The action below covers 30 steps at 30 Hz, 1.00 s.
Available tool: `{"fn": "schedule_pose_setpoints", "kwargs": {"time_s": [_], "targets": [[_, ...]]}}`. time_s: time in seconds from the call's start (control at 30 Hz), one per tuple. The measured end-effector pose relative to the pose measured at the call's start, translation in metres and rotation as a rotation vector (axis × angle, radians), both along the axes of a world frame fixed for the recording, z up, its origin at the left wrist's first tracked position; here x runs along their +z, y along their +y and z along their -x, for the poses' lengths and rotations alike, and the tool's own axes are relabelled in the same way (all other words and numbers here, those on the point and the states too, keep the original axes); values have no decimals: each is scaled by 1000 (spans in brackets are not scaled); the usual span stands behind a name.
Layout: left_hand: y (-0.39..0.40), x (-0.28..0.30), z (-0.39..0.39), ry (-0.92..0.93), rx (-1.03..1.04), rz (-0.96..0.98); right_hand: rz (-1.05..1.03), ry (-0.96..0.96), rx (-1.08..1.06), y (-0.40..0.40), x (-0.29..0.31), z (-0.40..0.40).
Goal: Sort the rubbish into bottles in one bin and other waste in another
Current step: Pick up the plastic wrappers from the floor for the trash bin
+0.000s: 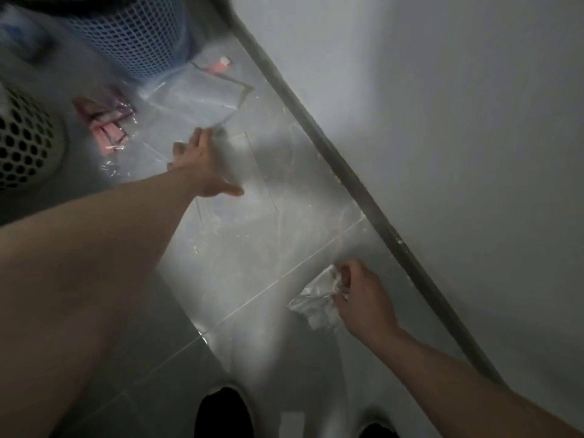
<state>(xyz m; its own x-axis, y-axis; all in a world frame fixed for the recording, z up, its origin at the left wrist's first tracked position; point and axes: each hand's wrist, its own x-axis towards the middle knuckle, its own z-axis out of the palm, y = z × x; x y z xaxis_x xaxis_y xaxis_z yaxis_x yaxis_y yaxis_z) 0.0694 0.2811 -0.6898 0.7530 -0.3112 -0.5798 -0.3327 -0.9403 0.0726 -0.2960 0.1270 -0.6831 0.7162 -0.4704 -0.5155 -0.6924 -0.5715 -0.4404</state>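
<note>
Gripping one crumpled wrapper (pixel 317 300) in right hand (pixel 363 298), left hand (pixel 202 165) spread flat, two bins (pixel 139 33).

You have a pale blue bin (pixel 139 33) with a square lattice of holes top left, and beside it a white bin (pixel 23 140) pierced with dark hexagonal holes. Between and below them lie pink wrappers (pixel 106 120) streaked dark red under clear film, a small pink-and-white scrap (pixel 219 64), and colourless see-through bags (pixel 196 99) on glossy grey tiles (pixel 252 248) with thin pale grout lines. Your right hand's (pixel 363 298) crumpled wad (pixel 317 300) is silvery white, the skirting (pixel 341 172) dark grey against a plain pale grey wall (pixel 458 121), and your shoes (pixel 226 412) black.
</note>
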Motion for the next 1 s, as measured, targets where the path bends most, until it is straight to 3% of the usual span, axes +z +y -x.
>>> {"fn": "schedule_pose_setpoints", "kwargs": {"time_s": [0.2, 0.33, 0.5, 0.63, 0.83, 0.93, 1.0], "targets": [[30, 7, 68, -90, -66, 158, -7, -47, -134, -22, 14, -74], [57, 21, 136, 4, -112, 75, 57, 2, -135, -21, 41, -81], [95, 39, 200, 161, -98, 105, 119, -11, 90, -15, 71, -86], [125, 53, 214, 135, 23, 174, 121, -139, 231, -1, 65, -140], [155, 70, 220, 64, 131, 278, 169, 104, 477, 19, 0, -227], [169, 77, 221, 64, 148, 263, 281, 105, 428, 34, -1, -189], [174, 93, 225, 72, 176, 254, 226, 214, 459, 41, 10, -145]]}}
